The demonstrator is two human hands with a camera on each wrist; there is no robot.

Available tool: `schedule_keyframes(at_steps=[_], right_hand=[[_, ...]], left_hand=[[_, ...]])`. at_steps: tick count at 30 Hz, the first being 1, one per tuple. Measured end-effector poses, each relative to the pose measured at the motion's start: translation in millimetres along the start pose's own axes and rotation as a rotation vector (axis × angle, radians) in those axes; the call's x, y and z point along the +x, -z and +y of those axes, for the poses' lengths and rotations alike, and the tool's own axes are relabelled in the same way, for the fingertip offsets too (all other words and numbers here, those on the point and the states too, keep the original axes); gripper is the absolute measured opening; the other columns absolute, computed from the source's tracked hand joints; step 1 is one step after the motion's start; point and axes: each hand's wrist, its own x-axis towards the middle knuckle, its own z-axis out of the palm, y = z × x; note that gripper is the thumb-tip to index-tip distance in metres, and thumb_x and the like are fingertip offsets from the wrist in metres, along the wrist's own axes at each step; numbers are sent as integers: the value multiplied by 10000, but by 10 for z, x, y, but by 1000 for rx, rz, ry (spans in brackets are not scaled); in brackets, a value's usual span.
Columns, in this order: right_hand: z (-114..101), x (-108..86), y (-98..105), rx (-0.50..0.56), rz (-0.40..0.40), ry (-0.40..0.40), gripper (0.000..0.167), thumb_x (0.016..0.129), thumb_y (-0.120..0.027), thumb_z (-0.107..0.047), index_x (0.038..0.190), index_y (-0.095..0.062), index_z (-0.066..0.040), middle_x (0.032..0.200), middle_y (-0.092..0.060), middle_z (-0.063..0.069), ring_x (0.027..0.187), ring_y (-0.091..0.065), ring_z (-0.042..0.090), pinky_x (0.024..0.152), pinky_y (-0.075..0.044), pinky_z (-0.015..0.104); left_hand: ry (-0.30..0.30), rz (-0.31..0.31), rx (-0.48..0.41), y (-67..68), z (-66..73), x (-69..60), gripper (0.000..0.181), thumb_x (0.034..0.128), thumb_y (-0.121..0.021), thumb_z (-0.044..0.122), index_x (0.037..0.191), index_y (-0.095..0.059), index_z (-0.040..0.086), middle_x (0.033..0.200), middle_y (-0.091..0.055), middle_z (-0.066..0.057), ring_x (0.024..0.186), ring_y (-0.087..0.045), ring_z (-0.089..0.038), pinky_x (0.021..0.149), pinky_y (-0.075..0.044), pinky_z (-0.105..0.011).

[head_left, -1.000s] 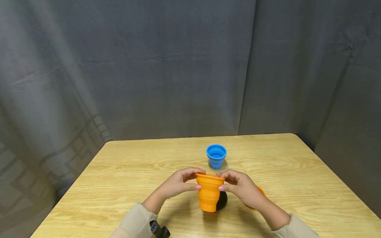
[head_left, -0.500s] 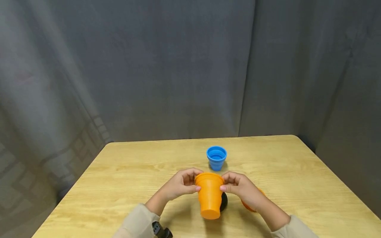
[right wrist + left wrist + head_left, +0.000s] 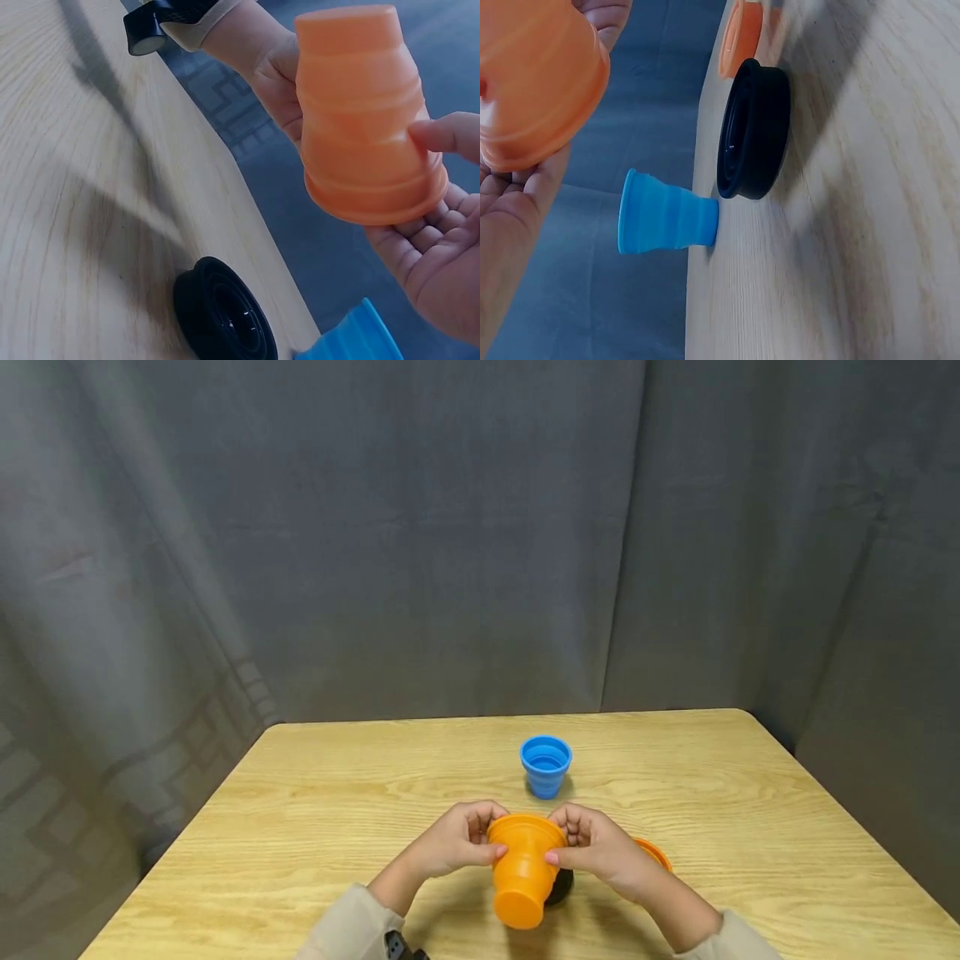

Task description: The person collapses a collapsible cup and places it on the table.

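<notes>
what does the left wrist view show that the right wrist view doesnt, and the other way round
Only the left wrist view shows the low orange piece on the table. Only the right wrist view shows the left sleeve cuff and the black wrist device. Both show the left hand and right hand holding the orange cup, plus the blue cup and low black piece.

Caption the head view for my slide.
Left grip and right grip hold an orange cup, base tipped toward the viewer, above a wood-grain table; a blue cup stands beyond.
</notes>
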Motion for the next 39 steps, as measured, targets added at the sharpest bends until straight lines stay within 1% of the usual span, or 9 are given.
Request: schedule_keyframes(at_steps=[10, 14, 18, 21, 24, 28, 32, 35, 39], right_hand=[[30, 54, -47, -71, 50, -3, 226, 772, -531, 59, 938, -421, 166, 792, -509, 23, 695, -501, 106, 616, -458, 215], [50, 50, -38, -137, 102, -34, 194, 741, -502, 82, 914, -440, 146, 780, -495, 31, 676, -482, 106, 591, -449, 216], [83, 46, -11, -178, 161, -60, 165, 738, -468, 88, 898, -448, 124, 769, -483, 41, 667, -466, 113, 575, -438, 219], [115, 43, 6, -147, 156, -51, 179, 779, -481, 60, 935, -432, 133, 807, -491, 54, 711, -487, 123, 615, -450, 228], [147, 42, 22, -79, 112, -11, 281, 806, -509, 22, 1022, -392, 157, 901, -500, 89, 812, -521, 140, 693, -462, 245], [166, 26, 33, -7, 68, 13, 407, 817, -533, 0, 1123, -321, 164, 1029, -480, 135, 931, -526, 161, 767, -453, 273], [154, 43, 0, -12, 126, -17, 404, 809, -527, 22, 1126, -316, 154, 1027, -474, 147, 924, -534, 169, 761, -456, 280], [146, 72, -45, -37, 208, -38, 380, 787, -521, 38, 1105, -344, 147, 982, -490, 139, 884, -542, 166, 743, -460, 278], [147, 97, -93, -62, 298, -48, 371, 773, -541, 33, 1086, -374, 143, 927, -517, 132, 832, -554, 158, 714, -464, 271]], left_hand=[[61, 24, 29, -5, -29, 17, 267, 740, -532, -30, 953, -452, -169, 785, -519, -19, 674, -474, -60, 591, -426, -156], [88, 19, 52, -16, -48, 57, 236, 742, -491, -65, 960, -470, -153, 771, -511, -12, 669, -472, -55, 581, -424, -158], [114, 59, 109, -32, -76, 102, 220, 758, -472, -72, 971, -517, -104, 808, -520, -14, 713, -475, -47, 589, -430, -167], [136, 101, 165, -24, -107, 102, 211, 795, -495, -42, 999, -545, -59, 868, -538, -30, 760, -484, -61, 613, -444, -188], [142, 129, 236, -3, -143, 90, 197, 841, -510, 11, 1031, -553, -19, 913, -549, -45, 774, -494, -87, 632, -471, -261], [140, 170, 286, -8, -173, 95, 218, 866, -494, 42, 1076, -550, 21, 930, -562, -53, 754, -507, -100, 646, -482, -356], [150, 174, 241, -13, -157, 109, 263, 879, -479, 64, 1132, -524, 6, 956, -563, -80, 760, -512, -108, 650, -482, -287], [149, 134, 122, -3, -142, 103, 315, 890, -463, 87, 1177, -472, -43, 1011, -547, -112, 801, -515, -111, 671, -467, -240], [113, 46, -63, 20, -154, 81, 396, 878, -468, 49, 1231, -369, -100, 1052, -524, -151, 869, -523, -128, 731, -456, -251]])
